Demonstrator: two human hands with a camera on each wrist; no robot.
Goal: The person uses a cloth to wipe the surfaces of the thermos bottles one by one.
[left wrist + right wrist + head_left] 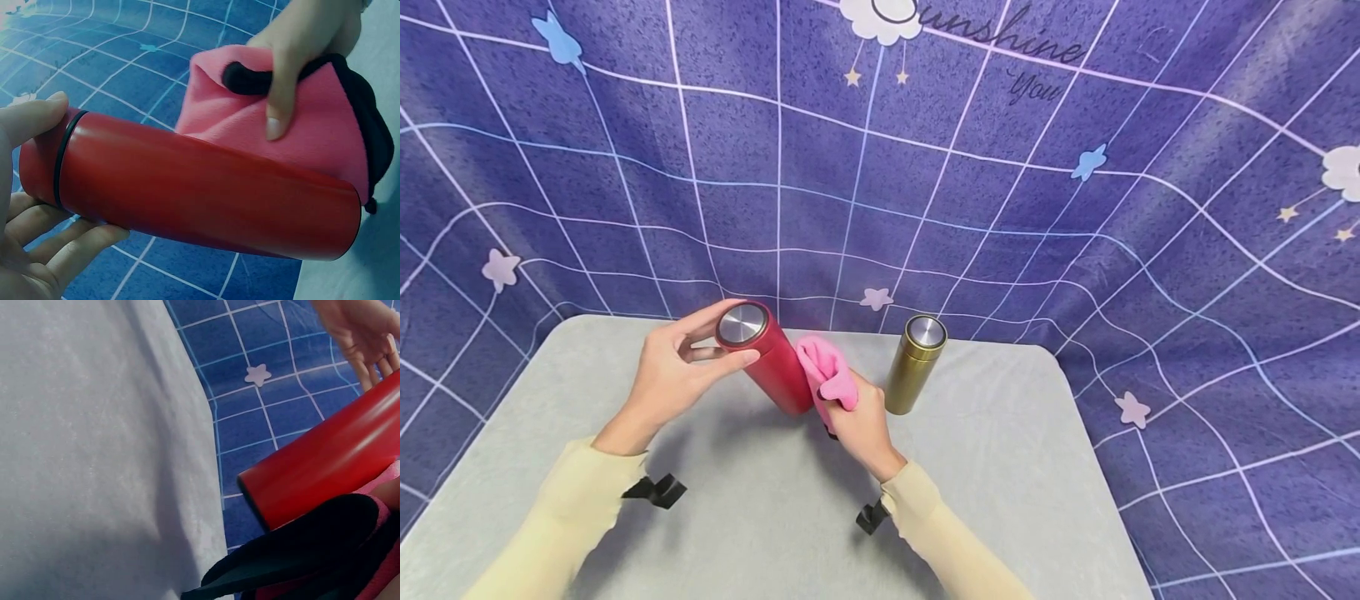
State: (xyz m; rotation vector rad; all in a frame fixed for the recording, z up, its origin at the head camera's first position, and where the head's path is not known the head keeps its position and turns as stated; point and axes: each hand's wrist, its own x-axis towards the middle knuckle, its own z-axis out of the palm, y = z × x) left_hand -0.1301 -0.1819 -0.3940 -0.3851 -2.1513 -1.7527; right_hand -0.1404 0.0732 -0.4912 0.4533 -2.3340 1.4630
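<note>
My left hand [673, 367] grips a red thermos flask [778, 367] near its silver-topped lid, thumb on one side and fingers on the other. In the left wrist view the flask [206, 181] lies tilted across the picture, a black ring below its lid. My right hand [861, 421] holds a pink cloth [827, 371] with black edging against the flask's side. The thumb presses on the pink cloth [237, 119] in the left wrist view. In the right wrist view the flask's lower end [281, 487] shows beside the black part of the cloth [300, 544].
A gold thermos flask [913, 367] stands upright on the grey table [1000, 467], just right of my right hand. Behind the table hangs a blue-purple curtain [737, 167] with a grid and stars. Black straps [666, 492] hang at both wrists.
</note>
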